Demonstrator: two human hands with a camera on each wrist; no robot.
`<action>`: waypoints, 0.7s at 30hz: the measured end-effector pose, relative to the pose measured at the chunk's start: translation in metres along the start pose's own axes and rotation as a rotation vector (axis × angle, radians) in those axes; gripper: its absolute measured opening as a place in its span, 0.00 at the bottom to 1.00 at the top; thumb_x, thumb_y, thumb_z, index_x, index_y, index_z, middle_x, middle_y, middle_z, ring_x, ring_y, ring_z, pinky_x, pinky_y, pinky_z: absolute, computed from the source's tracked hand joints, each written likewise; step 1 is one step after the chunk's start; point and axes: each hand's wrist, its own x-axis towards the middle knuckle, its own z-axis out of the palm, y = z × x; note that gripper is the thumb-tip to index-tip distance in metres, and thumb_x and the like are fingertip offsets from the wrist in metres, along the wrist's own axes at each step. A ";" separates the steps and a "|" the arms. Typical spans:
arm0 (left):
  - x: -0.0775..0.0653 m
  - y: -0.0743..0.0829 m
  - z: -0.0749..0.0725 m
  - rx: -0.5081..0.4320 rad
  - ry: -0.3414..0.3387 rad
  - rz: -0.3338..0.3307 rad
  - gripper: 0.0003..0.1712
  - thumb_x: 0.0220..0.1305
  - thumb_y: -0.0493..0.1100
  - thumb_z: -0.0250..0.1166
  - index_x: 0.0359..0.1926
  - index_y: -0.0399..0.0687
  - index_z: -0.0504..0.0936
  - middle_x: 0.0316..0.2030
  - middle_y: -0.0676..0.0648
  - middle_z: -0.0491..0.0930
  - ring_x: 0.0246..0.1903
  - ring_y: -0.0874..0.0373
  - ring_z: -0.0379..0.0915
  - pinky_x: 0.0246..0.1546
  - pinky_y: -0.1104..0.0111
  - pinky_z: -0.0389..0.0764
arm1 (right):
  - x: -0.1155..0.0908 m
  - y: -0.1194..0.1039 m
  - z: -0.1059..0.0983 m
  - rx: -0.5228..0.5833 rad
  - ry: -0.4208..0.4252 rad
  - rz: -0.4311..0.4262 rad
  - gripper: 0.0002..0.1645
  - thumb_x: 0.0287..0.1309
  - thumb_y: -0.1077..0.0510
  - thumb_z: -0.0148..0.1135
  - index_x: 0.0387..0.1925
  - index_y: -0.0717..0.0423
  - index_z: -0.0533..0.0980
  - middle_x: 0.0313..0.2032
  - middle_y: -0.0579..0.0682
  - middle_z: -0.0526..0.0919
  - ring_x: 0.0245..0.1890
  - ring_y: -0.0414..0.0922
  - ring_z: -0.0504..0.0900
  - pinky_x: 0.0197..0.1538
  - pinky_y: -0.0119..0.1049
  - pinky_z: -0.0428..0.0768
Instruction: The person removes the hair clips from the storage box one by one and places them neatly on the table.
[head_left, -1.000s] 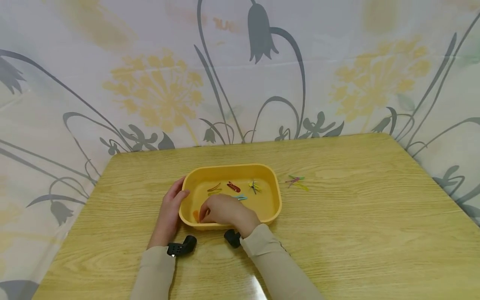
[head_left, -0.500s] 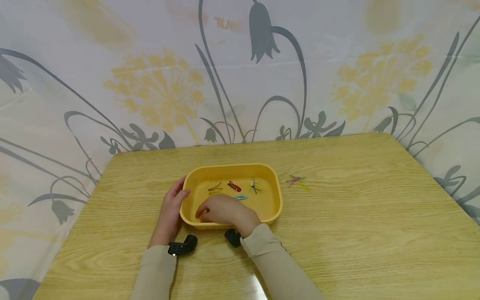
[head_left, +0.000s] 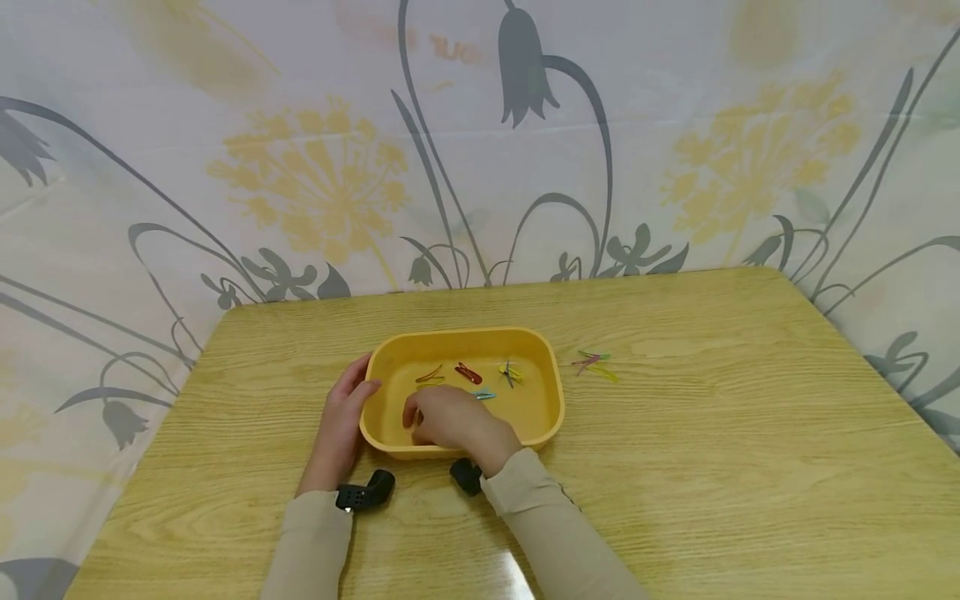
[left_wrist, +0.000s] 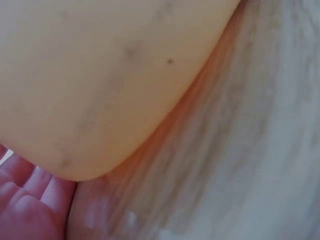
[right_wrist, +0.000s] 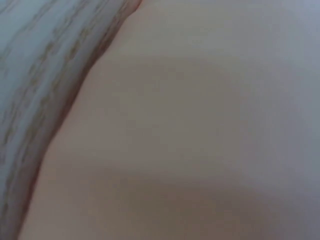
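Note:
A yellow plastic tray (head_left: 525,417) sits on the table, its side filling much of both wrist views. My left hand (head_left: 348,408) holds its left end, thumb over the rim and fingers outside. My right hand (head_left: 453,417) reaches in over the near wall, fingers bent down toward the floor of the tray. Its fingertips are hidden, so I cannot tell whether they hold anything. Hair clips lie around it: a red one (head_left: 468,374), an orange-brown one (head_left: 430,375), a yellow one (head_left: 431,384), a light blue one (head_left: 483,394) and a blue-and-yellow group (head_left: 512,373).
Right of the tray, a small pile of green, pink and yellow hair clips (head_left: 596,364) lies on the wooden table (head_left: 712,433). A patterned cloth (head_left: 465,167) hangs behind the table's far edge.
The orange clip seen by my right fingertips a second ago no longer shows, and its spot is bare. My right hand has shifted slightly right. The left hand stays on the tray.

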 end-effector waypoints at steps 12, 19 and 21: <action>0.000 0.002 0.002 -0.025 -0.015 0.006 0.25 0.66 0.42 0.48 0.64 0.52 0.61 0.61 0.53 0.59 0.58 0.57 0.59 0.56 0.64 0.62 | 0.000 0.003 -0.001 -0.027 0.103 -0.003 0.10 0.52 0.61 0.56 0.34 0.48 0.81 0.32 0.39 0.79 0.29 0.37 0.73 0.34 0.28 0.70; -0.001 0.002 0.001 -0.024 -0.003 -0.007 0.25 0.66 0.43 0.48 0.64 0.53 0.60 0.62 0.54 0.58 0.58 0.58 0.58 0.57 0.64 0.62 | 0.001 0.001 -0.001 -0.158 0.224 -0.030 0.06 0.54 0.55 0.58 0.29 0.46 0.82 0.27 0.38 0.80 0.27 0.36 0.74 0.33 0.28 0.71; -0.001 0.001 0.001 -0.029 -0.007 -0.003 0.25 0.66 0.43 0.48 0.64 0.53 0.60 0.62 0.54 0.58 0.58 0.58 0.58 0.57 0.63 0.62 | 0.000 0.000 0.000 -0.186 0.247 -0.018 0.06 0.54 0.54 0.58 0.30 0.45 0.82 0.29 0.39 0.80 0.28 0.37 0.75 0.33 0.29 0.73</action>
